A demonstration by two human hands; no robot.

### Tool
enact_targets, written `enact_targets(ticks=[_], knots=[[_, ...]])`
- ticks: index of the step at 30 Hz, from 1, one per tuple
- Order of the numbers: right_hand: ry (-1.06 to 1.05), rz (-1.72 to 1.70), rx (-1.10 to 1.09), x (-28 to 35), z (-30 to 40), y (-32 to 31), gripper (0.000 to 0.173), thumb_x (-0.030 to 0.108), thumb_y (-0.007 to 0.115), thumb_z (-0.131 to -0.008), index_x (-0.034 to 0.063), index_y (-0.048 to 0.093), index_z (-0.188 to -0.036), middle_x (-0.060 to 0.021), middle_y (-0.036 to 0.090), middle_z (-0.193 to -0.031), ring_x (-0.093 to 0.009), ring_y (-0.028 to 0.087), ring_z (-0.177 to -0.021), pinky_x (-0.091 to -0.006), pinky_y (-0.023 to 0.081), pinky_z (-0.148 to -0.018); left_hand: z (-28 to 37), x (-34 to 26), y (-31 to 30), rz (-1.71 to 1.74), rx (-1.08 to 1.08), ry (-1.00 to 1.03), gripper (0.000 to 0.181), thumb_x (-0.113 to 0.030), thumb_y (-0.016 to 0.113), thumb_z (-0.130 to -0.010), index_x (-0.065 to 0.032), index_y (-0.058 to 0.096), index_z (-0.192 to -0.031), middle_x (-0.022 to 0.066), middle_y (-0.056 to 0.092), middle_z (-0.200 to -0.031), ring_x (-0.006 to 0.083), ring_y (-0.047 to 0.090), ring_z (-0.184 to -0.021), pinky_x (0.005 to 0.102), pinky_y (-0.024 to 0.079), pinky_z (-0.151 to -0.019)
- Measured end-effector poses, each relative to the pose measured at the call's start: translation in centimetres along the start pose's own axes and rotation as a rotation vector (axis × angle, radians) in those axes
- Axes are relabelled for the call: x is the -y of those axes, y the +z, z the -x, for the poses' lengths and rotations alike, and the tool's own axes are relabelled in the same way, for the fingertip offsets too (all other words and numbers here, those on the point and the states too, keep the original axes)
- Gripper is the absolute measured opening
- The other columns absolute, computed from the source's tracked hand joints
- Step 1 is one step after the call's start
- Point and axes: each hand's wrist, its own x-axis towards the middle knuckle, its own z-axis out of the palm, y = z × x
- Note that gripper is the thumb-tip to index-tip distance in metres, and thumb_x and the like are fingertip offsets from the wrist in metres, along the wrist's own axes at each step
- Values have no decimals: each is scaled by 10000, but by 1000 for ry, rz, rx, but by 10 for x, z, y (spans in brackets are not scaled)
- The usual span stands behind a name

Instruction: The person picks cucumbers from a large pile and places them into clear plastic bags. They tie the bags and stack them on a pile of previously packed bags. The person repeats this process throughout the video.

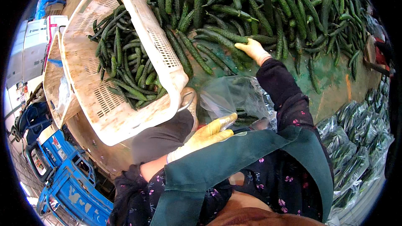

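My right hand (255,51), in a pale glove, reaches to the near edge of a large heap of cucumbers (282,3). Its fingers close around the near end of a long dark green cucumber (226,34). My left hand (204,136), in a yellowish glove, is low in front of my apron, its fingers at the edge of a clear plastic bag (220,97). The bag edge lies between thumb and fingers. Cucumbers show through the bag, which rests on the floor before me; its near part is partly hidden by my hand and apron.
A dirty white plastic crate (103,100), tilted on its side, holds smaller cucumbers (125,59) at my left. Bagged cucumbers (348,150) lie in rows at the right. A blue vehicle (72,182) stands lower left, with white boxes (36,48) farther up.
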Motion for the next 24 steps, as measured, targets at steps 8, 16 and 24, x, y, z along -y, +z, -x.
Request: enact_targets(ticks=[8,16,24], knots=[[-7,196,-194,51,93,48,359,321,667,-877,61,666,-1124,-146,716,-1021,-294,687,-957,-385,533,-858,-2,7,-2,-47,-12,63,566,-124,533,-1016,-27,308,-1526,42,522,-1361,64,506,-1139,221,400,-990],[-255,517,445,30,45,131,471,190,579,-808,75,644,-1260,-179,654,-1234,-354,623,-1136,-422,491,-967,0,-3,-2,-51,6,34,595,-164,544,-1011,12,292,-1521,104,402,-1519,125,403,-1344,273,301,-1115],[59,774,428,50,32,131,381,136,612,-802,46,703,-1161,-179,689,-1157,-356,665,-1069,-443,534,-897,6,-11,-1,47,-44,-16,609,-176,542,-1005,30,282,-1515,137,322,-1576,192,268,-1466,295,199,-1175]])
